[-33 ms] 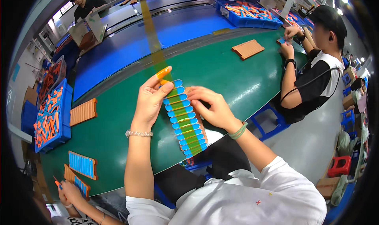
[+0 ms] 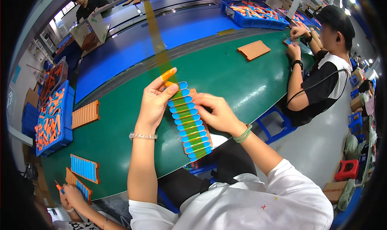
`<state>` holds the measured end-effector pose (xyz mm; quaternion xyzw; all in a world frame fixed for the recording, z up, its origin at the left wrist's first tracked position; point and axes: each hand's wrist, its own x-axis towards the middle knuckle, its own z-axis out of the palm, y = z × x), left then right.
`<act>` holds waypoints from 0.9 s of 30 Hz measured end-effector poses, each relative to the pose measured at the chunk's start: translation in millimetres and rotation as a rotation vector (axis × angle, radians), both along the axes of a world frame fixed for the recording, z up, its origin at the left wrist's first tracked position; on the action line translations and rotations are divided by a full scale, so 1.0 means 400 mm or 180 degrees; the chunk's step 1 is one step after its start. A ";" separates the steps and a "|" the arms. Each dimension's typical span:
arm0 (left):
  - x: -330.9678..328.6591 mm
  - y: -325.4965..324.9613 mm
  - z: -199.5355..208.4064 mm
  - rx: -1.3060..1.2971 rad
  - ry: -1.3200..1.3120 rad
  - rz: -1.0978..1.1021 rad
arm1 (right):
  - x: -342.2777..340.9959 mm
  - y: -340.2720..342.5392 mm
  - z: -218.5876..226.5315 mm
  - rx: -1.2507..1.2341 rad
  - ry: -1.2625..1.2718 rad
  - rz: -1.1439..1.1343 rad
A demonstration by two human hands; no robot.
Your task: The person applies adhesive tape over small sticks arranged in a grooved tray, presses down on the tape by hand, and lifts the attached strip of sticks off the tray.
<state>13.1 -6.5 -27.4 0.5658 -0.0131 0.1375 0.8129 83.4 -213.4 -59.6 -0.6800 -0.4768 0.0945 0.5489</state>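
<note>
Right hand [image 2: 219, 112] has curled its fingers slightly at 2 o'clock of the centre-frame blue stick row [image 2: 196, 117], grip unclear; left hand [image 2: 154, 100] pinches yellow tape [image 2: 163, 59] at 11, still laid lengthwise.

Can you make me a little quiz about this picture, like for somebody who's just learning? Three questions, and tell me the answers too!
1. True or false: the yellow tape runs over the row of blue pieces.
2. Pick one: the green bracelet is on the wrist of which of the wearer's hands? A) left B) right
3. Fill in: the tabletop under the work is coloured ____.

Key: 1. True. 2. B, the right hand. 3. Green.
</note>
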 end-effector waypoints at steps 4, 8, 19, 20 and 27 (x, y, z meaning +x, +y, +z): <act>0.004 0.008 -0.010 0.0068 0.0057 -0.0068 | -0.056 0.032 0.019 -0.0845 -0.2179 0.0111; 0.010 -0.017 -0.013 -0.0130 0.0070 -0.0124 | -0.081 0.017 0.013 -0.1051 -0.2074 0.0016; 0.016 -0.056 -0.002 -0.0080 0.0427 -0.0523 | 0.223 -0.297 -0.041 -0.2205 -0.1464 -0.3010; 0.016 -0.061 0.000 0.0000 0.0444 -0.0526 | 0.284 -0.324 -0.056 -0.2159 -0.1470 -0.3180; 0.012 -0.051 -0.033 -0.0162 0.0490 -0.0604 | 0.468 -0.295 -0.043 -0.2233 -0.1032 -0.3888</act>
